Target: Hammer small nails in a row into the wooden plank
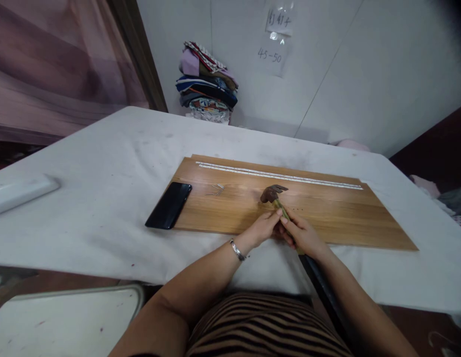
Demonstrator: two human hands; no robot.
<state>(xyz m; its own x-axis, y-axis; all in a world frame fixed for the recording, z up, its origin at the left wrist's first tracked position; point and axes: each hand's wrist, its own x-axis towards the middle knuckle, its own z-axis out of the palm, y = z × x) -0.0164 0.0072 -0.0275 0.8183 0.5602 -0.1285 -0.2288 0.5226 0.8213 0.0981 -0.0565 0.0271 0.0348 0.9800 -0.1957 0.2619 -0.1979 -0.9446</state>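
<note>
1. The hammer (274, 193) rests its head on the wooden board (338, 213), near the middle.
2. The right hand (303, 235) is closed around the handle; the left hand (263, 229) pinches it just under the head.
3. Best to hold firm, fingers off the head.

My left hand (260, 229) and right hand (303, 236) cover the middle of the hammer (274, 193) handle, and I cannot tell whether the fingertips pinch anything. The thin nails (216, 189) on the board (327, 213) are too small to count. The white bar (20, 192) is cut off by the left edge. Writing on the wall note (278, 21) is blurred.
</note>
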